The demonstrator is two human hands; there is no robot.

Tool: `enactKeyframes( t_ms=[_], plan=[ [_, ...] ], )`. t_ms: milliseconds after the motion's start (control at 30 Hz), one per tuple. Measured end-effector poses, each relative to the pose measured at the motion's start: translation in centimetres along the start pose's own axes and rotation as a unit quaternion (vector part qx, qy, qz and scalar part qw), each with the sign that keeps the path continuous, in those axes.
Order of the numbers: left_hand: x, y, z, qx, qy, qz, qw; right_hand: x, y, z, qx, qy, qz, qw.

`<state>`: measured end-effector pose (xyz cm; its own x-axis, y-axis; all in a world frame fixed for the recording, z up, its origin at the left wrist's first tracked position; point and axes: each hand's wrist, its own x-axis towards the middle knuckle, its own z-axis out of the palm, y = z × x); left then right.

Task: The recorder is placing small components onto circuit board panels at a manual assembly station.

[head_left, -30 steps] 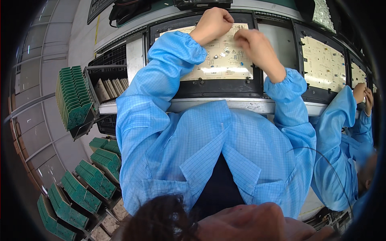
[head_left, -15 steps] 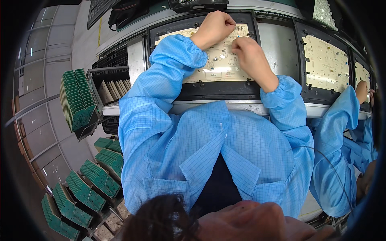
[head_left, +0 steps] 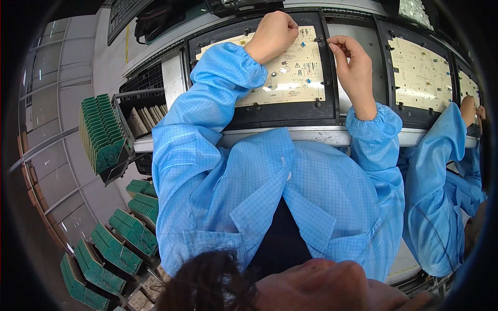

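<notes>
Well, starting at the far left, close to 9 o'clock, a stack of green circuit boards (head_left: 101, 127) stands on edge in a dark rack, and down at 8 o'clock a row of more green boards (head_left: 134, 237) leans in slots. Up between 10 and 11 o'clock lies part of a black keyboard (head_left: 124, 22). Beside the first stack, just short of 10 o'clock, some pale boards (head_left: 148, 118) stand upright in a holder.

Next comes the person's left sleeve (head_left: 181, 114), blue and checked, rising to the left hand (head_left: 271, 39) just past 12 o'clock. That hand is bent over the upper part of the cream circuit board (head_left: 285, 89), fingers curled in and thumb drawn close to the forefinger; whether anything is pinched there I cannot tell. The cream board sits between 12 and 1 o'clock, set in a black frame (head_left: 288, 115) with small black clips round its edge, and carries two blue parts toward its right side.

Off the board, between 1 and 2 o'clock, is the right hand (head_left: 354, 70), loosely bent, thumb and forefinger pointing left near the frame's right border. Their tips are close; a grip on something tiny cannot be made out.

Farther right, at 2 o'clock, a second cream board (head_left: 421, 78) lies framed in black, and toward 3 o'clock a co-worker's hand (head_left: 468, 110) shows above a blue sleeve (head_left: 433, 197).
</notes>
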<state>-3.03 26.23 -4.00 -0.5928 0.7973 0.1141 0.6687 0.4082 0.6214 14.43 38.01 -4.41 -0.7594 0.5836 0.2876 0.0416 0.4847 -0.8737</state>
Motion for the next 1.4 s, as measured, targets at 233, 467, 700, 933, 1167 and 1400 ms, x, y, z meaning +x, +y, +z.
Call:
enactKeyframes(
  t_ms=[233,467,700,933,1167,1400],
  plan=[
    [0.3,-0.1,0.2,0.046,-0.016,0.015,0.999,-0.2,-0.5,0.1,0.006,-0.006,0.028,1.000],
    [0.8,0.0,0.9,0.080,-0.039,0.033,0.995,-0.4,-0.3,0.5,0.023,-0.064,0.096,0.993],
    [-2.6,1.8,-1.3,0.104,-0.048,0.030,0.993,-0.8,-0.2,1.0,0.008,-0.141,0.082,0.987],
    [-6.0,0.9,-1.5,0.086,-0.116,0.043,0.989,-0.4,-0.6,1.5,-0.068,-0.144,0.095,0.983],
    [-6.4,0.7,-1.0,0.084,-0.124,0.033,0.988,-0.2,-0.6,2.0,-0.122,-0.137,0.091,0.979],
    [-5.8,1.3,-3.4,0.008,-0.044,0.015,0.999,-1.6,-1.5,3.1,-0.266,-0.117,-0.026,0.956]
  ],
)
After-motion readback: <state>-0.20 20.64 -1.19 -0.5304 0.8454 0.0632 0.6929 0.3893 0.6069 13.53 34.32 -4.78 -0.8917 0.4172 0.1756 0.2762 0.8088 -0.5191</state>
